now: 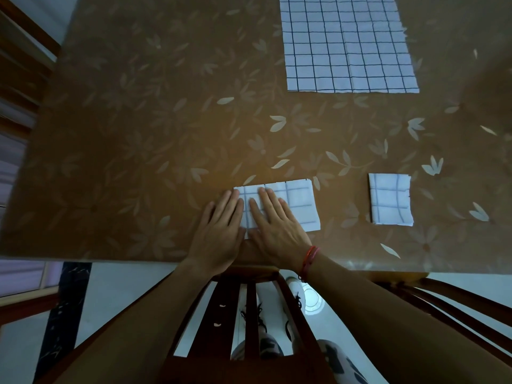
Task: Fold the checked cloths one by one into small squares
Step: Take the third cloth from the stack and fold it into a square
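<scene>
Both hands pressing flat on a half-folded checked cloth at the near edge of the desk.

The left hand point(219, 231) and right hand point(277, 225) lie palm down, fingers straight and spread, grip open and grasping nothing, side by side on the left part of the folded cloth point(293, 206). A red bracelet point(309, 259) circles the right wrist. A finished small square point(390, 199) lies well apart to the right; an unfolded checked cloth point(349, 42) lies flat at the far side of the desk point(138, 134).
</scene>
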`<state>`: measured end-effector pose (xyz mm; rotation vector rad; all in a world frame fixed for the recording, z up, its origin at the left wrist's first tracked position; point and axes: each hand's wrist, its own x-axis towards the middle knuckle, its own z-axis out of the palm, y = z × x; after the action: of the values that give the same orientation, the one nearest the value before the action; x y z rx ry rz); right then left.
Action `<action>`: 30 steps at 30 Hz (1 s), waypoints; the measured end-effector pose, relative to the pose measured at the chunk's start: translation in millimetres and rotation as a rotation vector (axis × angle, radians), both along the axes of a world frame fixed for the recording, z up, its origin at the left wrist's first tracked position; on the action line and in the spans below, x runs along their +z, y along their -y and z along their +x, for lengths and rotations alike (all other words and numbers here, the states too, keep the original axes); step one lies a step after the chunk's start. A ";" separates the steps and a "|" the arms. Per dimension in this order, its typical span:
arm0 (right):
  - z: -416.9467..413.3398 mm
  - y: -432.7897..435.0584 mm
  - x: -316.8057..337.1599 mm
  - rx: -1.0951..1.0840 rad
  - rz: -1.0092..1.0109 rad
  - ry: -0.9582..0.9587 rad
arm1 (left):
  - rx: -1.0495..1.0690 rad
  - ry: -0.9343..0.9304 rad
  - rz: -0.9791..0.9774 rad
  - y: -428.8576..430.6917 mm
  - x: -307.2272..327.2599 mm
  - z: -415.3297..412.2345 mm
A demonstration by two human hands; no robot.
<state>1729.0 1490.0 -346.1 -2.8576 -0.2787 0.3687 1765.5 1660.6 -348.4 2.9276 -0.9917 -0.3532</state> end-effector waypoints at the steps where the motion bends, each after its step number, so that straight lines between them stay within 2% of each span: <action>1: 0.3 -2.3 -0.4 -0.003 0.003 0.001 | -0.005 -0.003 0.001 -0.1 -0.7 1.2; 9: 0.3 0.0 -11.9 0.069 -0.034 0.024 | -0.031 -0.002 -0.004 -3.1 -5.6 2.7; 16: -13.2 46.5 -8.5 0.014 -0.127 0.014 | -0.012 -0.004 0.002 -1.5 -5.6 2.7; 21: -30.3 92.0 -4.8 -0.119 -0.196 -0.009 | 0.007 0.001 0.000 -0.1 -4.0 2.1; 30: -33.9 106.8 1.2 -0.142 -0.217 -0.032 | 0.046 -0.020 0.010 2.0 -0.2 2.0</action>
<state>1695.2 1383.2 -345.0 -3.0563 -0.0301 0.4408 1767.5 1658.6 -348.6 2.9440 -0.9206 -0.3853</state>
